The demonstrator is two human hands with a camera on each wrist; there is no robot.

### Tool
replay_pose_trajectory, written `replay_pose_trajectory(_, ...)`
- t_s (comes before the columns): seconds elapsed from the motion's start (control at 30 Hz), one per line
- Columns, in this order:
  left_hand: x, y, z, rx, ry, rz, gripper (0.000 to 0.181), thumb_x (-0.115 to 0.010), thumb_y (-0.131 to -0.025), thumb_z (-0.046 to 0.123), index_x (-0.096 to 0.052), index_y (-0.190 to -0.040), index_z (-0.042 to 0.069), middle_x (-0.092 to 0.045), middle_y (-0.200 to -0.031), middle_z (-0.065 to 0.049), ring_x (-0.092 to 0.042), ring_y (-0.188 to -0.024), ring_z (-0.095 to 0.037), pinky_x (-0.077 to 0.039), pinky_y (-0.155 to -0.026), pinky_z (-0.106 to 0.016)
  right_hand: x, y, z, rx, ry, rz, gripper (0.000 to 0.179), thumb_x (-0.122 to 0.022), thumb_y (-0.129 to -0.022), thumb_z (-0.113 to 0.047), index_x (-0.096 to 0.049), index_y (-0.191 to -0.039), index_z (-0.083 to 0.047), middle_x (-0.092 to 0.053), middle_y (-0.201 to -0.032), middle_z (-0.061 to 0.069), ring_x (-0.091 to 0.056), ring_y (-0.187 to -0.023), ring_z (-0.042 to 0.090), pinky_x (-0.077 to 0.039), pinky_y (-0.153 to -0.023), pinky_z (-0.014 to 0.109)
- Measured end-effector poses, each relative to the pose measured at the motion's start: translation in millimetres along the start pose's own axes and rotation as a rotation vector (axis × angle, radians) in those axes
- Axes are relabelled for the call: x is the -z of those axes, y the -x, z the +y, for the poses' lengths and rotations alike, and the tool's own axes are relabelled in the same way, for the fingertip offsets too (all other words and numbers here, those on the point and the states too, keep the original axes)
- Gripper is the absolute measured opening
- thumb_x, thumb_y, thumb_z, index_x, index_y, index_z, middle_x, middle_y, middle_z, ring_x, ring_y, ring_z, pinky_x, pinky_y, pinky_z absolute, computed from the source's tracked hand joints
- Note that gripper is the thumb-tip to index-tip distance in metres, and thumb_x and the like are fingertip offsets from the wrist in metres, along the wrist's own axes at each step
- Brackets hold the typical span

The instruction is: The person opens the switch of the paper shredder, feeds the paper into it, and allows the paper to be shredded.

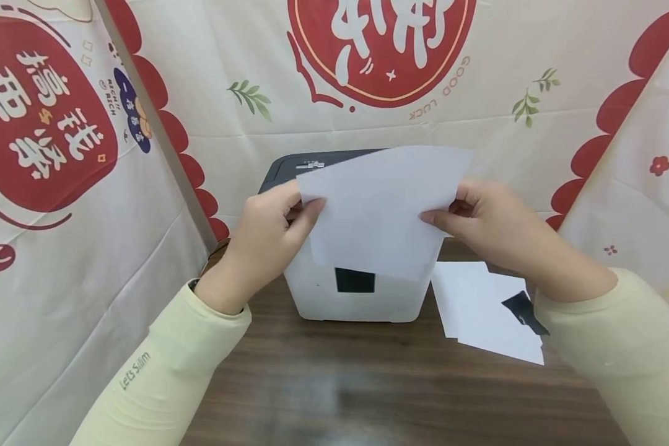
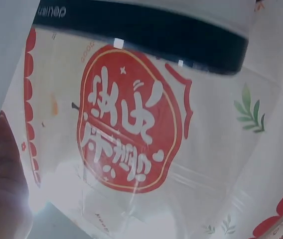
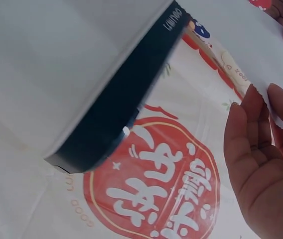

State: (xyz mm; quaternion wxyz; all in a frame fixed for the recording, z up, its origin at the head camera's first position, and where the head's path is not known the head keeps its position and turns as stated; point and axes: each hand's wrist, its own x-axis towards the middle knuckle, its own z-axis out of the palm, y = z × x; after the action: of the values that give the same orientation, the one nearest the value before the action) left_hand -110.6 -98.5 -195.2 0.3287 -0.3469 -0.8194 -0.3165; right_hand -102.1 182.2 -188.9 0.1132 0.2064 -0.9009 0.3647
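Note:
A white sheet of paper is held up by its two sides in front of a paper shredder. My left hand pinches its left edge between thumb and fingers. On the opposite edge, the thumb and fingers of my right hand grip the sheet, also seen in the right wrist view around the paper. The shredder has a white body with a dark window and a dark top; the sheet hides much of its top and front. The sheet's lower edge overlaps the shredder's front in the head view.
Several white sheets lie loosely overlapped on the brown wooden table, right of the shredder. A small black piece rests on them near my right sleeve. Printed cloth hangs behind and at both sides.

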Motion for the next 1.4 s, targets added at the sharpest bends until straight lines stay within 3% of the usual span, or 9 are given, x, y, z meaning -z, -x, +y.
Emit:
replay_pose_trajectory(0.07,4.4,-4.7,1.0,-0.017,-0.023,0.016,0.015,-0.065,-0.089,0.003,-0.056,-0.077,0.002,-0.045,-0.063,-0.006,-0.04,-0.058,-0.017,-0.035,-0.055,-0.025,2,-3.3,-3,-0.015,-0.006,0.007,0.028,-0.07,-0.089,-0.013,-0.067,-0.115,-0.005,-0.069,-0.106,0.013,-0.066,-0.087,0.021,-0.048,-0.071,0.009)
replay_pose_trajectory(0.23,13.0,-13.7,3.0,-0.021,-0.052,0.023,0.01,-0.065,-0.09,0.005,-0.061,-0.084,-0.001,-0.054,-0.068,-0.008,-0.048,-0.061,-0.018,-0.041,-0.059,-0.026,8,-11.8,-9,-0.016,-0.026,0.009,0.031,-0.07,-0.089,-0.014,-0.066,-0.119,-0.008,-0.068,-0.11,0.01,-0.066,-0.085,0.011,-0.049,-0.073,0.01)
replay_pose_trajectory(0.53,24.1,-32.6,7.6,-0.051,-0.063,0.062,0.012,-0.063,-0.092,0.007,-0.062,-0.086,-0.004,-0.059,-0.072,-0.011,-0.052,-0.064,-0.02,-0.043,-0.062,-0.026,29,-35.0,-14,0.071,-0.01,0.063,0.033,-0.072,-0.087,-0.013,-0.067,-0.118,-0.007,-0.068,-0.11,0.014,-0.067,-0.08,0.002,-0.049,-0.07,0.008)
replay_pose_trajectory(0.73,27.8,-43.1,7.7,-0.05,-0.068,0.079,0.016,-0.063,-0.092,0.006,-0.059,-0.081,-0.004,-0.063,-0.076,-0.012,-0.056,-0.067,-0.019,-0.045,-0.064,-0.025,42,-47.7,-13,0.038,-0.007,0.071,0.032,-0.075,-0.085,-0.022,-0.07,-0.114,-0.009,-0.072,-0.096,-0.001,-0.067,-0.08,0.0,-0.048,-0.07,0.008)
replay_pose_trajectory(0.9,30.3,-50.1,8.3,-0.022,-0.052,0.085,0.015,-0.063,-0.092,0.007,-0.06,-0.085,-0.006,-0.065,-0.081,-0.013,-0.06,-0.075,-0.019,-0.051,-0.072,-0.027,49,-54.7,-15,0.044,-0.032,0.074,0.03,-0.075,-0.085,-0.022,-0.071,-0.112,-0.01,-0.072,-0.09,-0.011,-0.067,-0.08,0.003,-0.049,-0.07,0.009)
replay_pose_trajectory(1.07,32.8,-58.0,8.9,-0.006,-0.02,0.089,0.013,-0.062,-0.092,0.005,-0.06,-0.086,-0.007,-0.065,-0.083,-0.013,-0.061,-0.079,-0.018,-0.054,-0.077,-0.027,56,-62.6,-17,0.046,-0.027,0.084,0.028,-0.076,-0.084,-0.022,-0.071,-0.109,-0.01,-0.071,-0.087,-0.012,-0.066,-0.081,0.004,-0.047,-0.07,0.009)
replay_pose_trajectory(1.27,36.1,-66.7,9.4,0.043,-0.046,0.08,0.016,-0.061,-0.094,0.008,-0.064,-0.101,-0.006,-0.068,-0.093,-0.012,-0.062,-0.085,-0.016,-0.054,-0.081,-0.025,62,-72.7,-20,0.03,0.012,0.112,0.029,-0.075,-0.085,-0.025,-0.072,-0.11,-0.011,-0.07,-0.085,-0.012,-0.064,-0.082,0.006,-0.046,-0.07,0.009)
replay_pose_trajectory(1.4,36.1,-70.9,9.8,0.068,-0.027,0.09,0.015,-0.06,-0.094,0.008,-0.065,-0.101,-0.005,-0.068,-0.094,-0.011,-0.063,-0.086,-0.015,-0.053,-0.082,-0.023,63,-77.3,-23,0.029,0.019,0.136,0.028,-0.074,-0.086,-0.024,-0.071,-0.11,-0.009,-0.069,-0.085,-0.011,-0.062,-0.081,0.009,-0.045,-0.07,0.01)
